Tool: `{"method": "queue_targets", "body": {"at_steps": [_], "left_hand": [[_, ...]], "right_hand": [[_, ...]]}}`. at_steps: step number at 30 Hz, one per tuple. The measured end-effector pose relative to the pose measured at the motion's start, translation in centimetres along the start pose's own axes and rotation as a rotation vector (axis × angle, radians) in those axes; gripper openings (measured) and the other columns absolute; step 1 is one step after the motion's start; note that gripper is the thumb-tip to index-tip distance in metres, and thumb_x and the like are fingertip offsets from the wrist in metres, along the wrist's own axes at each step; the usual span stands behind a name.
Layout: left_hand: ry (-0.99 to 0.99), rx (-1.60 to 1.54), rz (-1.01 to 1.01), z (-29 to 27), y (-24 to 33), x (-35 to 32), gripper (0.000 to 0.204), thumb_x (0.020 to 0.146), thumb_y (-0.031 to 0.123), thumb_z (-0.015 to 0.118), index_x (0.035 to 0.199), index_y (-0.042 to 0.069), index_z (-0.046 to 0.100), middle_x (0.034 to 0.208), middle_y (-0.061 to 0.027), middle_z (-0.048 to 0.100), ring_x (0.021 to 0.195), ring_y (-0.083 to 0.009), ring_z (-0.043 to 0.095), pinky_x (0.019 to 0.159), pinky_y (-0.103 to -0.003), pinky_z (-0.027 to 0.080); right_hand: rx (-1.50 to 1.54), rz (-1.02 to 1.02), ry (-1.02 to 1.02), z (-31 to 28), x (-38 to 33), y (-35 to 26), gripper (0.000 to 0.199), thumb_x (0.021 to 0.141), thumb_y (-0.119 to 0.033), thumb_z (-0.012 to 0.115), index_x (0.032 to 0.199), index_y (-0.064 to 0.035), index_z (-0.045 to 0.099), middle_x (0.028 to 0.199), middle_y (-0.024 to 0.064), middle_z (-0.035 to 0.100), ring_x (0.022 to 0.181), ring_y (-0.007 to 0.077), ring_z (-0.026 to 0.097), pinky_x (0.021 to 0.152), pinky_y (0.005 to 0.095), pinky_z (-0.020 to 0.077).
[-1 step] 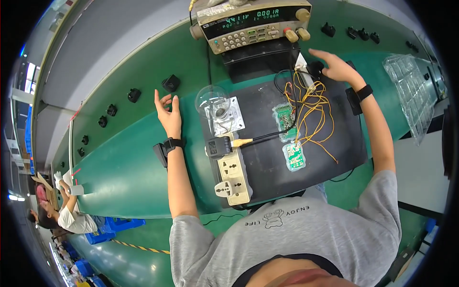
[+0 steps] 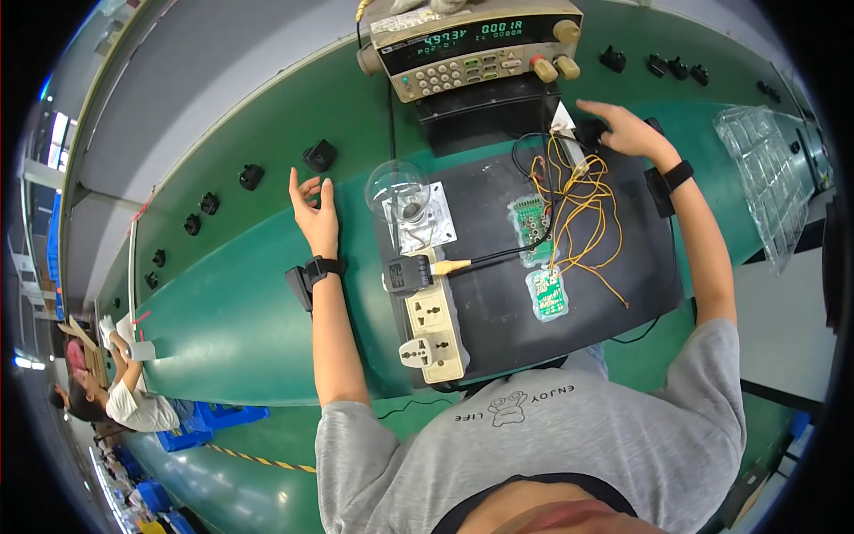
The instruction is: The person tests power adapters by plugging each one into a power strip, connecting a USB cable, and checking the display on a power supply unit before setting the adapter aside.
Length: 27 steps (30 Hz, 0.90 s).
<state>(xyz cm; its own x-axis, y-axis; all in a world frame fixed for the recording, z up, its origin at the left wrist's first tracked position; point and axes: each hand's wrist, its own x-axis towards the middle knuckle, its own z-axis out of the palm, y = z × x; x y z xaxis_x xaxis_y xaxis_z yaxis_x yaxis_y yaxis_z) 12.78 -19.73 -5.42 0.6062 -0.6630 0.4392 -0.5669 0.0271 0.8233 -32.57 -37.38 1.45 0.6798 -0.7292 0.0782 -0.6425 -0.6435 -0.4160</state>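
Note:
My left hand (image 2: 313, 206) hovers above the green bench, left of the black mat, fingers apart and holding nothing. Just beyond it lies a black power adapter (image 2: 319, 156). My right hand (image 2: 630, 135) is at the mat's far right corner, its fingers stretched out. A dark object (image 2: 589, 132) sits beside that hand's thumb; whether they touch is hard to tell. On the mat, a black adapter (image 2: 409, 273) is plugged into a cream power strip (image 2: 436, 325), with a yellow-ended cable (image 2: 454, 266) running from it toward a green circuit board (image 2: 531, 222). A smaller board (image 2: 548, 294) lies nearer me.
A bench power supply (image 2: 480, 58) with a lit display stands at the back. A clear glass bulb (image 2: 394, 189) is mounted on a white plate. Loose yellow wires (image 2: 592, 214) tangle on the mat (image 2: 498, 334). Clear plastic trays (image 2: 763, 182) lie at right; a co-worker (image 2: 133, 400) is far left.
The digits on the power supply's display differ. The view has shifted very slightly; both my hands keep nearly the same pose.

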Motion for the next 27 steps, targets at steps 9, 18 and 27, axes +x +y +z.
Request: {"method": "queue_targets", "body": {"at_steps": [9,18,27], "left_hand": [[0.074,-0.047,-0.032,-0.7,-0.1,-0.5,0.055,0.082,0.015,0.063,0.129,0.002,0.039,0.098,-0.0054,0.058,0.088,-0.0134,0.054,0.073,-0.027,0.042],[0.143,-0.074,-0.134,-2.1,1.0,-4.6,0.051,0.082,0.013,0.063,0.126,0.002,0.041,0.100,-0.0067,0.058,0.088,-0.0130,0.055,0.075,-0.026,0.044],[0.167,-0.044,-0.039,-2.6,1.0,-5.9,0.056,0.075,0.012,0.066,0.124,0.001,0.042,0.097,-0.0097,0.055,0.084,-0.0193,0.053,0.070,-0.033,0.047]], "right_hand": [[0.224,0.172,0.183,1.0,-3.6,-0.3,0.043,0.067,-0.005,0.065,0.107,0.0023,0.051,0.097,0.0154,0.060,0.087,0.0276,0.057,0.080,0.0332,0.0449],[0.918,0.306,0.044,-1.5,-8.3,-13.1,0.057,0.070,-0.001,0.060,0.121,-0.0066,0.036,0.091,0.0071,0.052,0.075,0.0109,0.052,0.061,0.0236,0.0455],[0.490,-0.304,-0.209,5.2,-8.3,-26.1,0.060,0.064,-0.005,0.077,0.115,-0.0021,0.046,0.115,0.0116,0.048,0.100,0.0233,0.052,0.076,0.0289,0.0472]]}}
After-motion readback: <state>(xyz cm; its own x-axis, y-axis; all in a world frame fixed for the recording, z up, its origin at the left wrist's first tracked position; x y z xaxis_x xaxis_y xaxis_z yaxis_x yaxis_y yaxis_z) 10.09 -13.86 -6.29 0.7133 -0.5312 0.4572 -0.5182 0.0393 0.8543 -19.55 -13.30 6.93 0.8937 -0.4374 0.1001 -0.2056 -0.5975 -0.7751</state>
